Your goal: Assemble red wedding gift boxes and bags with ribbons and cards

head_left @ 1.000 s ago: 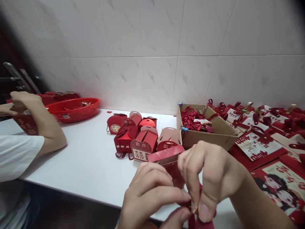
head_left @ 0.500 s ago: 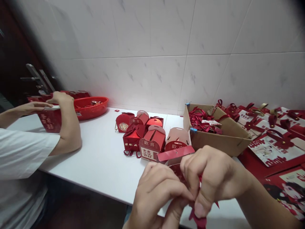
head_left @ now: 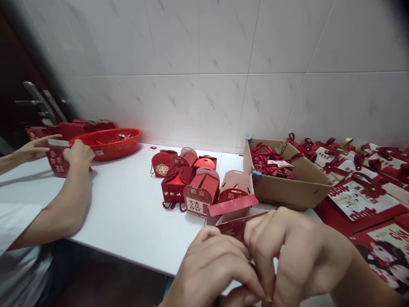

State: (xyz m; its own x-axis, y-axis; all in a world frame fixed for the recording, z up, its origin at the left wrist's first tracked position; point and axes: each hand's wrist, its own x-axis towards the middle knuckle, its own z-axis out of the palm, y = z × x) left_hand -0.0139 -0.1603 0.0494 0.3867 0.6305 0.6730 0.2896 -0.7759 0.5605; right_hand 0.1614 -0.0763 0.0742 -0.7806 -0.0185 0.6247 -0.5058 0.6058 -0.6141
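At the front edge of the table my left hand (head_left: 219, 268) and my right hand (head_left: 298, 256) meet, fingertips pinched close together. Both grip a red ribbon, now almost wholly hidden by the fingers; its ends showed a moment ago. Just behind my knuckles stands a red paper box (head_left: 236, 225) with its lid flap up and its top open. Beyond it sits a cluster of small closed red gift boxes (head_left: 202, 189), some with gold or white lettering.
An open cardboard box (head_left: 287, 189) of red ribbons stands behind my right hand. Red gift bags (head_left: 361, 200) cover the right side. At left, a co-worker's hands (head_left: 78, 153) hold a red box (head_left: 57, 162) near a red basin (head_left: 118, 147). A tiled wall (head_left: 223, 111) backs the white table.
My hands have moved slightly lower, and the ribbon ends have passed out of sight. The co-worker's right hand has come down from the top of the red box to its side.
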